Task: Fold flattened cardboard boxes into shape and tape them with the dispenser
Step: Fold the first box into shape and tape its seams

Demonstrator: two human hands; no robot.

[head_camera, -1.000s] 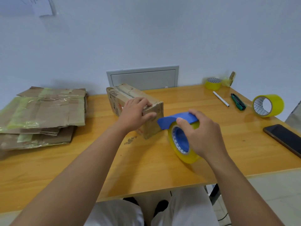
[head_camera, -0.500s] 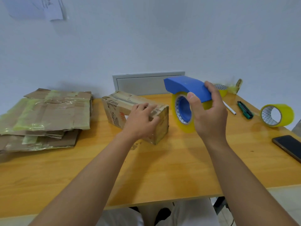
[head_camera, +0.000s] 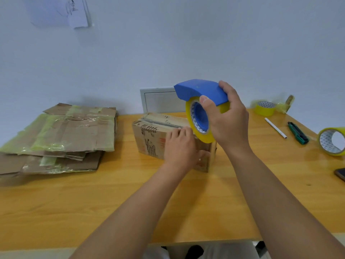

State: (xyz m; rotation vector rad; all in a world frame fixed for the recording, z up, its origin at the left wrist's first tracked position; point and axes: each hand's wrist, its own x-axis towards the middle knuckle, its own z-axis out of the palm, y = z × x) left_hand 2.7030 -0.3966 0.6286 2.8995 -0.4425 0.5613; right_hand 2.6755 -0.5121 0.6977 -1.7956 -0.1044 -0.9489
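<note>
Item 1, cardboard box (head_camera: 149, 135): folded into shape, sitting at the centre of the frame on the wooden counter (head_camera: 93, 202), its top flaps closed along a centre seam, dark print showing on its near side.

Item 2, left hand (head_camera: 180, 146): lying over the box's near top edge, fingers curled loosely over the flaps and pressing them down.

Item 3, tape dispenser (head_camera: 200, 90): blue, carrying a yellow roll, hovering just above the box's right end, right of centre in the frame; whether the roll is touching the cardboard cannot be told.

Item 4, right hand (head_camera: 229, 124): gripping the dispenser, thumb pressing the roll's near side, fingers wrapping over the blue hood.

Item 5, flattened boxes (head_camera: 74, 131): stacking up at middle left of the frame, on the counter, well apart from the folded box, patches of old yellowish tape showing across them.

Item 6, spare tape roll (head_camera: 330, 141): standing on edge at the right edge of the frame. A second roll (head_camera: 265, 108) is lying flat at the counter's far right corner.

Item 7, white pen (head_camera: 276, 127) and green utility knife (head_camera: 297, 132): lying side by side, apart, between the two rolls.

Item 8, phone (head_camera: 340, 173): lying at the lower right edge of the frame, partly cut off.

Item 9, grey wall panel (head_camera: 160, 100): sitting behind the box, low on the wall.
</note>
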